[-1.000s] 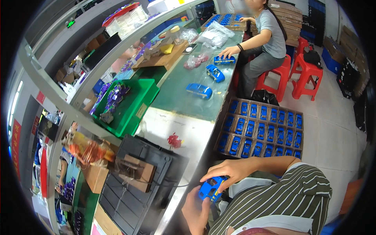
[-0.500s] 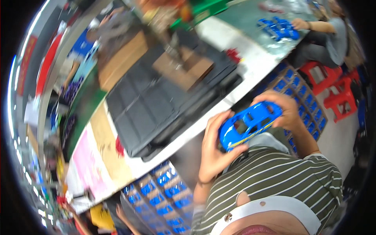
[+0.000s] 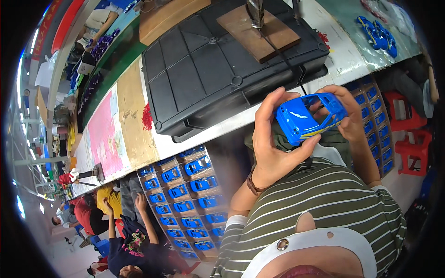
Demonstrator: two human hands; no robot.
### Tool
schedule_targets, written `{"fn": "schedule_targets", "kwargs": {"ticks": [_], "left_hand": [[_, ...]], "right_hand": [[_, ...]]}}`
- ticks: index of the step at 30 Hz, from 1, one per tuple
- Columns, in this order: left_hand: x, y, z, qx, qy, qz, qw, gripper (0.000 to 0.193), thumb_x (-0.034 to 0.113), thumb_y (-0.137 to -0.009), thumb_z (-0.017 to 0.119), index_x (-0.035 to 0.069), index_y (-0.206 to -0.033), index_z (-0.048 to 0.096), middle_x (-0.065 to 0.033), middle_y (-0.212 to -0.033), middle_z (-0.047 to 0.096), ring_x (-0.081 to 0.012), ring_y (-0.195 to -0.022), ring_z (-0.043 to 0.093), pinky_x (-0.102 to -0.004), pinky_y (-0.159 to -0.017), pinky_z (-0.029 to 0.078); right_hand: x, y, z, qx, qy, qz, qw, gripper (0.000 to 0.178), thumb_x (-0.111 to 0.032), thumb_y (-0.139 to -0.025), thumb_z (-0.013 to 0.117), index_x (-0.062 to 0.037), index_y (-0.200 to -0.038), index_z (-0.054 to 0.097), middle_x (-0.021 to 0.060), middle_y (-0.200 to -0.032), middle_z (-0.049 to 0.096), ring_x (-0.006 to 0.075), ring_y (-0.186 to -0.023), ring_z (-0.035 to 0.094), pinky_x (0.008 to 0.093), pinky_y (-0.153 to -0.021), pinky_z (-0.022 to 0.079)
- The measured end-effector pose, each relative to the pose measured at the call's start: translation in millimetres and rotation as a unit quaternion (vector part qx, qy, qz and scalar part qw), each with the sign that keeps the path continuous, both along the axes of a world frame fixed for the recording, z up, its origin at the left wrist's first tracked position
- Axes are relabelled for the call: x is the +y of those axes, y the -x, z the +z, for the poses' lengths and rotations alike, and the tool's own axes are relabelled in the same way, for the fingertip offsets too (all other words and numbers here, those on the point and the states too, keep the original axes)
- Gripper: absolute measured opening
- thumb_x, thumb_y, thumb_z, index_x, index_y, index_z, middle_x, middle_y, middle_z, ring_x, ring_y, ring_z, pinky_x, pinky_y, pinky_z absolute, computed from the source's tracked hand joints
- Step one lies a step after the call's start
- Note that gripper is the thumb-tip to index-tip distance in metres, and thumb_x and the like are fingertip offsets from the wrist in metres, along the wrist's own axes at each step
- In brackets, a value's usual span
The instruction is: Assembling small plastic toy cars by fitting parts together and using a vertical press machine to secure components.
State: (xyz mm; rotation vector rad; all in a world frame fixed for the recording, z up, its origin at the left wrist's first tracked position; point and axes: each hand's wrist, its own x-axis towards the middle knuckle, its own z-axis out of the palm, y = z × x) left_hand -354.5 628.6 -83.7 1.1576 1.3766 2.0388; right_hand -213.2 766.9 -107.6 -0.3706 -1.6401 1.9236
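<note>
A glossy blue toy car body (image 3: 296, 121) with open window gaps and yellow markings on its side is held between both hands in front of my striped shirt. My left hand (image 3: 273, 150) grips one end, its thumb along the lower side and its fingers round the far edge. My right hand (image 3: 352, 111) closes round the other end; some of its fingertips are hidden behind the body. Just past the hands stands a ribbed black plastic crate (image 3: 185, 65), bottom up on the white worktable (image 3: 185, 147). A brown block (image 3: 236, 28) lies on it beneath a metal tool tip (image 3: 256, 16).
A tray of blue car bodies (image 3: 185, 204) stands left of me, another tray (image 3: 378, 125) at the right. Red stools (image 3: 410, 150) are beyond it. Several blue parts (image 3: 378, 34) lie at the table's far right. A person in a dark shirt (image 3: 134, 243) is at lower left.
The view has swung, and the crate now shows higher in it. Both hands still hold the car body, now tilted differently. A co-worker's hand no longer shows on the blue parts at far right.
</note>
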Motion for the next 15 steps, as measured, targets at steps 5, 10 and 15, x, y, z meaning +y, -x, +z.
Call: {"fn": "schedule_targets", "kwargs": {"ticks": [5,10,15], "left_hand": [[23.2,-14.3,2.8,0.001,0.025,-0.005,1.000,0.084,0.004,-0.062,0.079,0.000,-0.132,0.033,-0.0173,-0.116,0.052,-0.0231,-0.108,0.053,-0.0330,-0.093,0.042],[33.0,-32.2,-0.5,-0.087,0.046,-0.032,0.995,0.098,0.014,-0.062,0.084,0.003,-0.137,0.021,-0.0189,-0.119,0.048,-0.0255,-0.111,0.049,-0.0362,-0.096,0.040],[52.1,-45.8,-7.0,-0.121,0.048,-0.112,0.985,0.105,0.030,-0.061,0.085,0.001,-0.137,0.019,-0.0201,-0.123,0.047,-0.0265,-0.110,0.051,-0.0362,-0.094,0.045]], "right_hand": [[8.1,-14.5,-11.2,-0.002,0.078,0.066,0.995,0.093,-0.044,-0.064,0.080,0.0029,-0.132,0.038,0.0163,-0.115,0.055,0.0223,-0.102,0.058,0.0329,-0.086,0.047],[12.2,-28.8,-22.2,-0.007,0.132,0.094,0.987,0.085,-0.021,-0.067,0.082,0.0017,-0.134,0.035,0.0112,-0.128,0.047,0.0181,-0.118,0.046,0.0311,-0.100,0.037],[21.4,-43.6,-25.1,0.016,0.112,0.093,0.989,0.079,-0.011,-0.071,0.077,0.0015,-0.135,0.033,0.0107,-0.132,0.044,0.0179,-0.122,0.042,0.0315,-0.103,0.034]]}}
